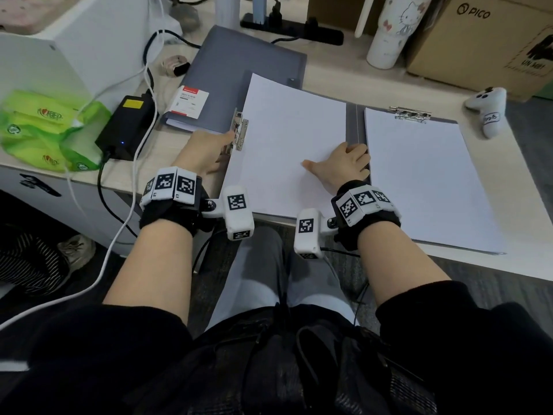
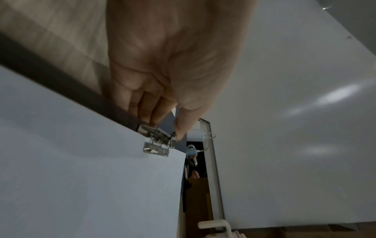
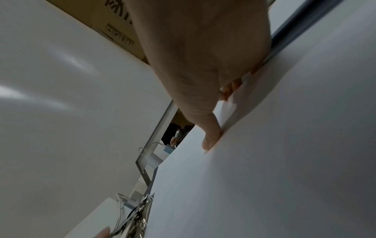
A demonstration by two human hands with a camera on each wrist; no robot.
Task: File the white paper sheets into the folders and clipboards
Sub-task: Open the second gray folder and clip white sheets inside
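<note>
An open grey folder [image 1: 356,121] lies on the desk. A white sheet [image 1: 287,139] covers its left half, with a metal side clip [image 1: 241,131] at the sheet's left edge. My left hand [image 1: 223,142] pinches the lever of that clip [image 2: 157,141] between thumb and fingers [image 2: 154,116]. My right hand [image 1: 344,163] holds the sheet's right edge by the spine, thumb [image 3: 211,136] on top and fingers curled under the slightly lifted paper [image 3: 264,161]. A second white sheet [image 1: 425,181] sits on the right half under a top clip [image 1: 410,114].
A closed grey folder [image 1: 239,64] with a red-and-white label [image 1: 190,102] lies behind. On the left are a black power adapter [image 1: 125,127], cables and green tissue packs [image 1: 45,130]. A white controller [image 1: 487,110], a tumbler [image 1: 392,31] and a cardboard box [image 1: 484,40] stand at the right back.
</note>
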